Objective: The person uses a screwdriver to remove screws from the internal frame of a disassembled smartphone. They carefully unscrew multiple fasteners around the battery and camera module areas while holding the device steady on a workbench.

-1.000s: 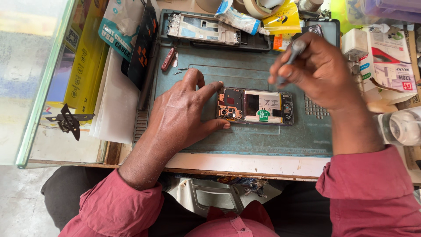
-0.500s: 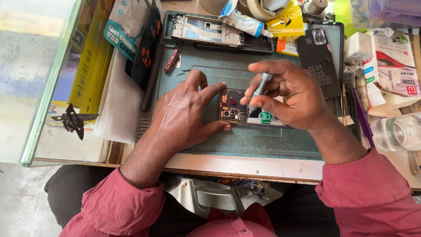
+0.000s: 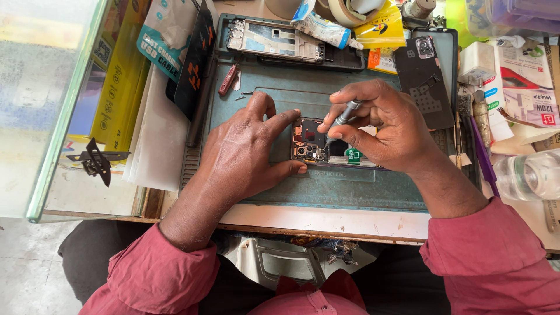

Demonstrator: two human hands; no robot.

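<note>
Cluttered repair bench seen from above, covered mid-way by a blue-green work mat (image 3: 280, 192). Far left: glass counter top (image 3: 52, 87), a small black clip (image 3: 96, 161) lying on it, yellow boxes (image 3: 119, 76) beneath. Next over, a packaged cable pouch (image 3: 160, 38) and white paper (image 3: 154, 137) beside the mat's edge. At the mat's upper part, a bare phone frame (image 3: 271, 39) in a tray, a small red tool (image 3: 227, 79) just below it.

Left hand (image 3: 242, 154) spread flat on the mat, fingers open and pressing — thumb and fingertips pinning the left end of the opened phone (image 3: 315, 146), circuit boards and camera modules exposed. Phone lying lengthwise at mat centre, between both hands, its right part hidden under the other palm.

Right hand (image 3: 385, 131) closed around a slim grey screwdriver (image 3: 343, 116), pinched between thumb and forefingers, tip down on the phone's board near the camera end.

Further right — a dark phone back cover (image 3: 423, 81) face down, white charger boxes (image 3: 525, 87), a clear plastic bottle (image 3: 534, 175) at the edge. Red sleeves (image 3: 496, 256) at the bottom.
</note>
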